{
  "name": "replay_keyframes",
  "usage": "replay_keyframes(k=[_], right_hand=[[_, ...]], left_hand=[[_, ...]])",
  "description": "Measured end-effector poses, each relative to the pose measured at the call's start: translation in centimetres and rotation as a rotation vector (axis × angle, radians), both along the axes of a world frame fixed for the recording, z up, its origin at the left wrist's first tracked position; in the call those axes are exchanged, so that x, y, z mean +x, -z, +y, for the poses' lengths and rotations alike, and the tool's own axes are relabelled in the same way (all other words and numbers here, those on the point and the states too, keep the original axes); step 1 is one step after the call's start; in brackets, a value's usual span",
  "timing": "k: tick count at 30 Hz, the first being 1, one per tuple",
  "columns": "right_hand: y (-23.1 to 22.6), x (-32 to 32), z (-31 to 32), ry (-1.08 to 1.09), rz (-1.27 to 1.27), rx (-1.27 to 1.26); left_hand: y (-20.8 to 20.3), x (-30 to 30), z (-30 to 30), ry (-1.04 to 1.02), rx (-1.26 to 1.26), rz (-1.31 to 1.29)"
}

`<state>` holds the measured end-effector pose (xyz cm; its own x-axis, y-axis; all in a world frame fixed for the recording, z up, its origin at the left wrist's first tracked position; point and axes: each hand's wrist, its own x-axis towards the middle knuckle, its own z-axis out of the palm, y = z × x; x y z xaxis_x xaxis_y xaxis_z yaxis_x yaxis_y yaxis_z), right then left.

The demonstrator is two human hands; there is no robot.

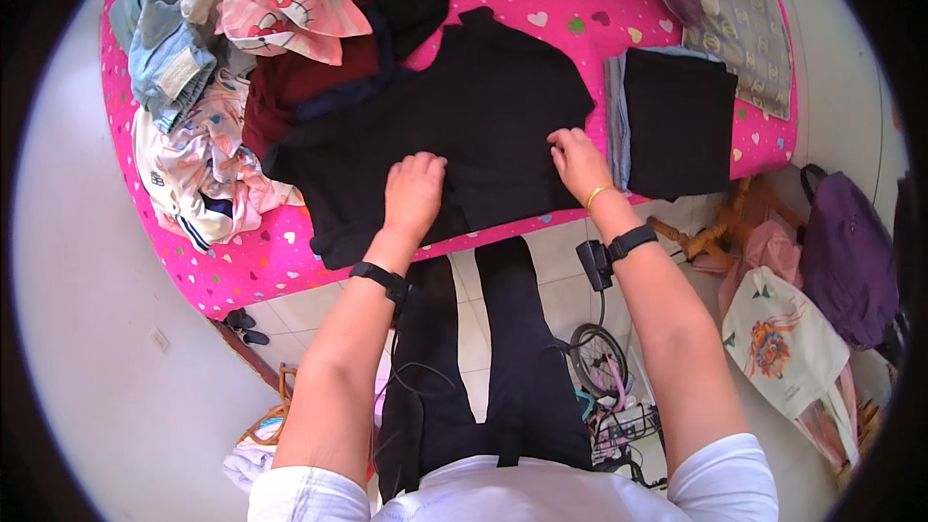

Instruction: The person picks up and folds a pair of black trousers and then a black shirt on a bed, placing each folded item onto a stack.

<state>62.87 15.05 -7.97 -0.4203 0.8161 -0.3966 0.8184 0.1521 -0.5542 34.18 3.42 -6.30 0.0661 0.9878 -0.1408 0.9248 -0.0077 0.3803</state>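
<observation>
A black top (483, 106) lies spread flat on a bed with a pink heart-print sheet (261, 261). My left hand (414, 191) rests palm down on the garment's lower part, fingers curled loosely. My right hand (578, 160) presses on its lower right edge, fingertips on the cloth. Whether either hand pinches the fabric is not clear. Both wrists wear black bands, and the right also has a gold bangle.
A heap of mixed clothes (208, 58) covers the bed's left side. A folded stack of dark garments (672, 121) sits to the right, a patterned grey cloth (749, 34) behind it. On the floor stand a purple bag (849, 251), a white tote (783, 343) and a wooden chair (720, 227).
</observation>
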Motion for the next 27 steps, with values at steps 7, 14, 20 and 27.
replay_keyframes(k=[7, 14, 20, 27], right_hand=[[0.0, -7.7, 9.4, -0.068, 0.084, 0.296], [1.3, -11.8, 12.0, -0.088, -0.092, 0.228], [0.6, -13.5, 12.5, -0.084, -0.253, 0.131], [3.2, -10.4, 14.2, 0.157, 0.270, 0.074]], left_hand=[[-0.5, -5.9, 6.4, -0.118, 0.183, 0.098], [1.6, -5.8, 9.9, -0.326, 0.095, -0.068], [2.6, -5.3, 10.7, -0.429, -0.044, -0.075], [2.5, -5.7, 10.5, -0.415, 0.032, -0.094]])
